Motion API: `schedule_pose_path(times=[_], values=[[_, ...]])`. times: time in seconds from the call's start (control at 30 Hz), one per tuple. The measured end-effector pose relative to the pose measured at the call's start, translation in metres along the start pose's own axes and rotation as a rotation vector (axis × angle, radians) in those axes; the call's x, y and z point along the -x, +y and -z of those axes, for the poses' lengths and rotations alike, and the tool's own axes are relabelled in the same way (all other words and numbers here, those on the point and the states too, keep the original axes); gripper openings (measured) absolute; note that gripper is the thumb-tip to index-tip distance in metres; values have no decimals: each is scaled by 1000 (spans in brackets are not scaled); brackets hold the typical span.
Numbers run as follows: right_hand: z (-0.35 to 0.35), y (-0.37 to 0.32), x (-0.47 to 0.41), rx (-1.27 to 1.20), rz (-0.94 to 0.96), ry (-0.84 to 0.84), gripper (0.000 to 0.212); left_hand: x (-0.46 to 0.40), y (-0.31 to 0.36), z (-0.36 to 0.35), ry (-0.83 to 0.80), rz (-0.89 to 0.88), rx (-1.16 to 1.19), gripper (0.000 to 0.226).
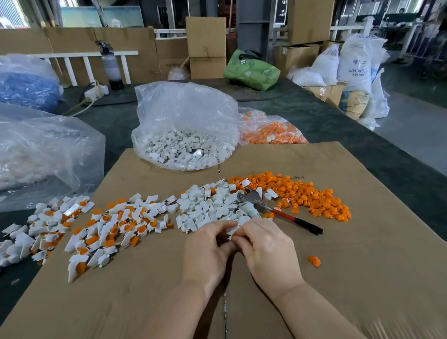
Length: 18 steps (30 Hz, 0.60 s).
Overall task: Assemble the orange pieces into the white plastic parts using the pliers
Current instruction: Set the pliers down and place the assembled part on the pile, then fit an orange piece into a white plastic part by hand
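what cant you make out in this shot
Head view only:
- What the left hand and right hand pinch: a white part, mostly covered by the fingers.
- Pliers jaws: buried among white parts.
- Contents of the clear bag on the left: blurred by crinkled plastic.

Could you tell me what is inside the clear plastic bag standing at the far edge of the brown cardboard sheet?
The clear plastic bag holds small white plastic parts, heaped in its lower half. Anything buried beneath that heap is hidden.
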State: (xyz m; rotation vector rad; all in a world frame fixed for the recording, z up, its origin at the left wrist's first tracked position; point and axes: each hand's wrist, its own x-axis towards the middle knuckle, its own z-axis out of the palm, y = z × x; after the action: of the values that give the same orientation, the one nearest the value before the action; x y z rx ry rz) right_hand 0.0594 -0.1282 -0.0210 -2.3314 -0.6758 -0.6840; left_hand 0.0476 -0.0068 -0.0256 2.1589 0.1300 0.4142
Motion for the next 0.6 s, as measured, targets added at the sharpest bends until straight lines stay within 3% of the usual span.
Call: schedule_pose_path(times=[0.6], values=[[0,3,0,-79,-28,-20,9,1,2,2,22,56,119,35]])
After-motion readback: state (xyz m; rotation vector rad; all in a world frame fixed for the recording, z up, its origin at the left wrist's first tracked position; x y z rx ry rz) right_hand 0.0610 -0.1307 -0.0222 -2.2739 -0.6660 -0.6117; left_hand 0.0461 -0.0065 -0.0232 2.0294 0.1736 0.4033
